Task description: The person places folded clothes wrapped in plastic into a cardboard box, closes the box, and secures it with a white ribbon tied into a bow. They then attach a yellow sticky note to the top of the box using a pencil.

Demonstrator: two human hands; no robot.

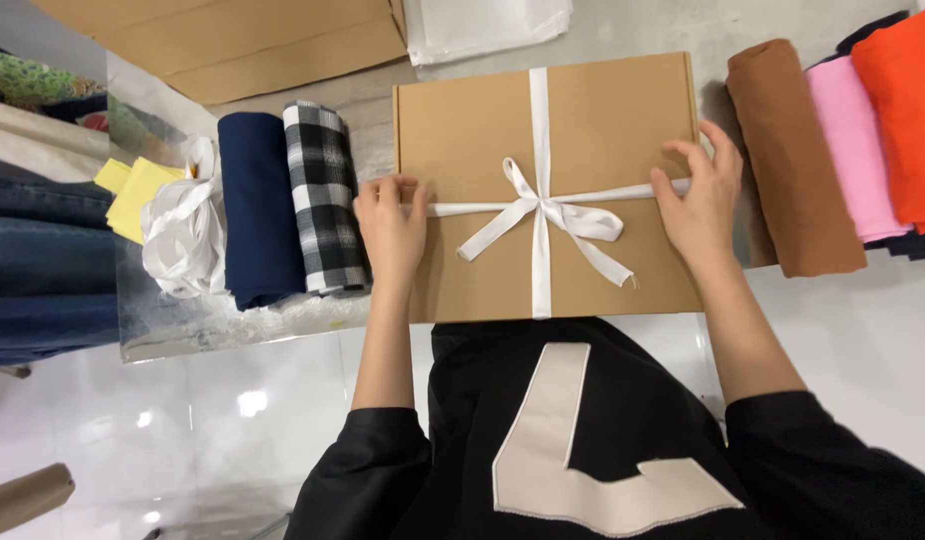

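Head view, looking down: nearest you is your own black top with a pale patch sewn on it, and just beyond it the flat brown cardboard box [603,130] lies on the worktop [863,330], tied crosswise with a white ribbon [540,210] whose bow sits at the middle. Your left hand [391,228] rests at the box's left edge, its fingers [408,190] closed on the ribbon end there. Your right hand [698,200] lies on the right edge, fingers pinching the ribbon. Left of the box lie a checked fabric roll [326,195], a navy roll [258,205] and a loose white ribbon bundle [183,235]. Right of it lie brown [793,150], pink [853,145] and orange [908,110] fabric rolls. Farther off lies flat cardboard [253,40].
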